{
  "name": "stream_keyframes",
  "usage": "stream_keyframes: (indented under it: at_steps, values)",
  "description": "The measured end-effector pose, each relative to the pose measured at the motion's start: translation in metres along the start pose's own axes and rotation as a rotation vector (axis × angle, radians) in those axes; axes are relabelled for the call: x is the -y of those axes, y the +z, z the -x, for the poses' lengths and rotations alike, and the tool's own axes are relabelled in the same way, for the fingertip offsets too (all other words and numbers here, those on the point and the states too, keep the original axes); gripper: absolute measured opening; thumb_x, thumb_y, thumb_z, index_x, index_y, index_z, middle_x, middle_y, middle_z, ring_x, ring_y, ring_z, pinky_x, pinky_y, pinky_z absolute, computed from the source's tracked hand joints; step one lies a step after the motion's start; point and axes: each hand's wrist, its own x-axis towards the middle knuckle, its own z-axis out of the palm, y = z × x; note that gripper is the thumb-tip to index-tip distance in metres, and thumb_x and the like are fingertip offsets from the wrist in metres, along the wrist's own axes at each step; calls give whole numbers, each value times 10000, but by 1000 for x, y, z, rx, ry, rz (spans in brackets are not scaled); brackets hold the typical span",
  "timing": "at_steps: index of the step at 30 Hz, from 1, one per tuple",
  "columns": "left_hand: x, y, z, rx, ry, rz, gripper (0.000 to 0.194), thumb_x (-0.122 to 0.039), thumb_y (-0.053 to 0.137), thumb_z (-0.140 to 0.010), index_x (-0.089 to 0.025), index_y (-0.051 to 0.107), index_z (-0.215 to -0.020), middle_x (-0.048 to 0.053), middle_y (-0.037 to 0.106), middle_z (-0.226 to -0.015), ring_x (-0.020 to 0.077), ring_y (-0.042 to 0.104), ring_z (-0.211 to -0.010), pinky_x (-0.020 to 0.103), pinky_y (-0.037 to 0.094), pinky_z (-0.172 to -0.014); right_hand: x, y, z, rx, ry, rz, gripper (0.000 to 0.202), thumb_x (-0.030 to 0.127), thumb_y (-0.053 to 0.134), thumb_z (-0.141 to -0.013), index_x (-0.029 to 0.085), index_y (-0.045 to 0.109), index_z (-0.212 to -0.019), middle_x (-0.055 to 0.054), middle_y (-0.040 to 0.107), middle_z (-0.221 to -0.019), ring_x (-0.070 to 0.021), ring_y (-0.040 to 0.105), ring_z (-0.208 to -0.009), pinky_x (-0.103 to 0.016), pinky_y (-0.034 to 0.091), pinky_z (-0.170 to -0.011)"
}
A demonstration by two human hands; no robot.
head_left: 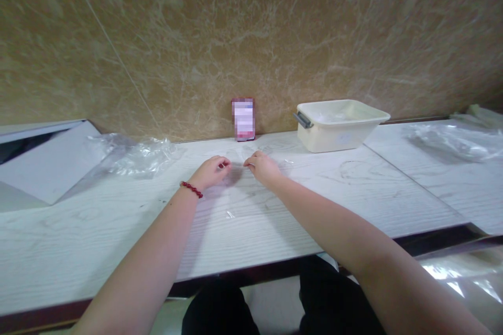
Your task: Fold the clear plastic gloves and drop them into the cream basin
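Over the white wood-grain table [157, 251], my left hand [214, 171] is closed, thumb and fingertips pinched together, with a red bead bracelet on its wrist. Facing it across a small gap, my right hand [262, 167] pinches as well. A thin, clear plastic bag [231, 214] shows faintly between and below the fingertips, and both hands seem to grip its upper edge. Its outline is hard to follow against the pale surface. Just behind the hands, a phone [244, 119] with a blurred screen leans upright on the wall.
A cream plastic tub [334, 135] with a grey handle stands at the back right. Crumpled clear plastic [143, 157] lies to the left, beside an open white box [55, 167]. More clear plastic [463, 141] is at the far right. A marble-patterned wall [196, 63] bounds the back.
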Motion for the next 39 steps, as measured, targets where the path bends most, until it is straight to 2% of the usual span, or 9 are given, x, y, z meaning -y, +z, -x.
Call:
stream_keyframes:
  at_steps: [4, 7, 12, 17, 28, 33, 39]
  values:
    - [19, -3, 0, -17, 39, -95, 292, -328, 387, -767, -183, 610, -888, 49, 600, -887, 158, 512, -874, 275, 383, -815, -2, 1, -2, 31, 19, 3, 275, 173, 397, -792, 237, 626, -929, -50, 518, -950, -127, 501, -839, -231, 365, -773]
    - [25, 0, -1, 19, 54, -128, 325, -356, 395, -768, -208, 606, -966, 48, 584, -943, 156, 504, -912, 278, 362, -855, -4, 3, -2, 39, 27, 3, 288, 175, 396, -786, 249, 627, -940, -53, 518, -949, -130, 498, -833, -240, 365, -774]
    - [18, 5, -1, 77, 14, -215, 350, -437, 366, -778, -298, 584, -1015, 42, 517, -1085, 183, 416, -1063, 324, 294, -917, -6, 4, -2, 41, 51, 34, 300, 191, 381, -791, 262, 618, -962, -59, 514, -955, -133, 497, -825, -250, 365, -770]
    - [13, 6, 1, 141, -16, -269, 392, -509, 349, -761, -340, 547, -1055, 43, 464, -1168, 210, 383, -1100, 351, 252, -932, -5, 3, -2, 56, 65, 60, 294, 195, 387, -790, 269, 619, -956, -61, 514, -931, -140, 504, -828, -246, 373, -758]
    - [23, 1, 4, 274, -135, -234, 493, -582, 359, -711, -370, 443, -1148, 38, 334, -1309, 274, 215, -1215, 459, 156, -948, -8, 3, -2, 60, 93, 92, 278, 252, 391, -797, 312, 612, -955, -55, 521, -939, -171, 492, -883, -272, 383, -755]
    - [12, 0, 3, 261, -192, -254, 455, -531, 269, -771, -378, 401, -1179, 51, 313, -1319, 302, 184, -1222, 507, 144, -930, -9, 2, -3, 55, 96, 91, 287, 227, 401, -780, 309, 620, -945, -63, 536, -919, -177, 510, -855, -263, 396, -717]
    - [1, 4, 4, 283, -253, -295, 502, -601, 264, -737, -397, 392, -1177, 43, 257, -1348, 349, 124, -1227, 562, 115, -905, -9, -2, -2, 81, 75, 97, 296, 239, 388, -789, 316, 609, -969, -62, 547, -902, -164, 534, -815, -257, 403, -695]
